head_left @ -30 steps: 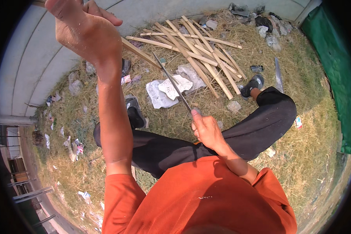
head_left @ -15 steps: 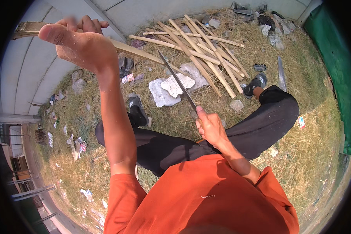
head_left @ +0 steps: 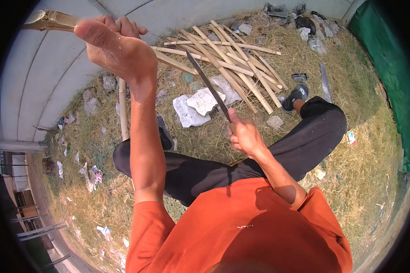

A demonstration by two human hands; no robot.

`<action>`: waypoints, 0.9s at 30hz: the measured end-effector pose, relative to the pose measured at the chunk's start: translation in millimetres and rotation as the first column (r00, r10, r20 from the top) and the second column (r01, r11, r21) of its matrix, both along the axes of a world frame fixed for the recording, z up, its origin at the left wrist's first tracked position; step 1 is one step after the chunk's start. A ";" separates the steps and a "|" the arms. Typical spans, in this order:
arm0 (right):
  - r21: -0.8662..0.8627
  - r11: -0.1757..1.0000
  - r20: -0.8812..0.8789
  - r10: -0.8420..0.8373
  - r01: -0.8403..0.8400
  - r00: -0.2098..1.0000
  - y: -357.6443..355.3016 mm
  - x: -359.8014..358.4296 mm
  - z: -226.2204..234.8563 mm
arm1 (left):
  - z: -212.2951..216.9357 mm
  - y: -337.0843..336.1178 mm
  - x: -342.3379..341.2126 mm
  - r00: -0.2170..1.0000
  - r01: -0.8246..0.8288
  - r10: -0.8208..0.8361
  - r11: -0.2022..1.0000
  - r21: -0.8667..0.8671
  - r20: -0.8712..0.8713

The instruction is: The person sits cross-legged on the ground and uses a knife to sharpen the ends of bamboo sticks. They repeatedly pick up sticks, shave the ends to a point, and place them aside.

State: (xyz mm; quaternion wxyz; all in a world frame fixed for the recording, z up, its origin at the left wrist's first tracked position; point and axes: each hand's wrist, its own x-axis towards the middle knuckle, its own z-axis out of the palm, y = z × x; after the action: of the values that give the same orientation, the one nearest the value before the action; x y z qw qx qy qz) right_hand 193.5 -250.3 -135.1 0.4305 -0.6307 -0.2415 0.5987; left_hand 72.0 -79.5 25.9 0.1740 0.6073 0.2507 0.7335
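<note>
Grass [head_left: 364, 154], dry and strewn with litter, covers the ground across the frame, bounded by a pale panelled wall [head_left: 59, 68] at the upper left and a green sheet [head_left: 382, 73] at the upper right. A person in an orange-red T-shirt [head_left: 232, 218] and black trousers [head_left: 305, 141] fills the lower centre, knees spread wide. Split bamboo strips [head_left: 226, 59] lie crisscrossed in a heap at the upper centre. One bamboo strip [head_left: 175, 61] is raised at the upper left, the left hand [head_left: 122, 48] closed around it, one end jutting out on each side. At the centre, the right hand [head_left: 246, 136] is clamped on a long, dark-bladed knife [head_left: 208, 83], its blade slanting toward the upper left. In the picture the blade meets the strip's lower end; whether they touch cannot be told. The two hands are well apart. Pale slabs [head_left: 189, 113] lie overlapping just left of the blade, a black shoe [head_left: 299, 94] rests right of the heap, and a small stone [head_left: 274, 121] sits below it.
</note>
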 end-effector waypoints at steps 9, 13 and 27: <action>0.268 0.956 -0.161 -0.081 0.122 0.984 -22.0 28.0 48.9 | 38.0 2.3 1.1 0.999 0.042 -0.042 0.999 0.011 -0.014; 0.142 0.987 0.003 0.075 -0.075 0.997 -36.4 11.9 15.0 | 36.1 4.1 4.3 1.000 0.014 -0.013 1.000 0.013 -0.018; 0.179 0.976 0.198 0.089 -0.125 0.976 -42.7 -11.5 -39.9 | 33.7 -8.2 3.3 0.995 0.101 -0.100 0.994 0.033 -0.025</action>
State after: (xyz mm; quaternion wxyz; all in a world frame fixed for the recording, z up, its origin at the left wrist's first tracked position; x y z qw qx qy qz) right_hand 182.0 -293.1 -175.0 0.4311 -0.6266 -0.3712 0.5327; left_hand 75.3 -87.7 59.6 0.1973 0.6306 0.2092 0.7209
